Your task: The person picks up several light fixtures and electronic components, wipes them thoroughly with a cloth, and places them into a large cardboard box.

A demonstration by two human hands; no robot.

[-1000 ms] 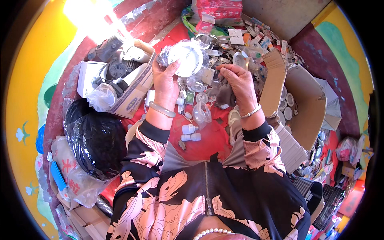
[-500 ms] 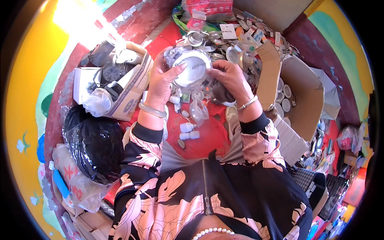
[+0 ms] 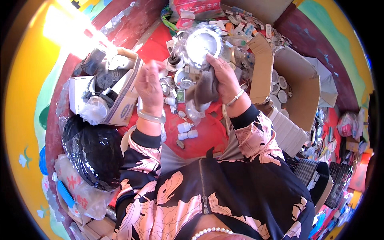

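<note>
My right hand (image 3: 226,78) grips a round white downlight (image 3: 203,43) wrapped in clear plastic film, thumb on its near edge. The same hand also has a dark grey-brown cloth (image 3: 206,86) hanging under its palm. Apart from the light, to its left, my left hand (image 3: 150,86) is raised with fingers loosely apart and somewhat blurred; nothing shows in it. Beneath the hands lies a heap of lamp parts, among them a ring-shaped white fitting (image 3: 184,78). Small white bulbs (image 3: 186,131) rest nearer to me on the red cloth (image 3: 200,146).
At left stands a carton (image 3: 127,100) of mixed parts, with a black plastic bag (image 3: 94,148) nearer. On the right, an open cardboard box (image 3: 302,88) holds several round white lights (image 3: 282,96). Small packages (image 3: 250,29) pile up at the back beneath a red-printed bag (image 3: 198,6).
My left hand has let go of the wrapped downlight and moved left. The right hand now holds the light alone, tilted and shifted up and slightly right; the cloth shows more fully.
</note>
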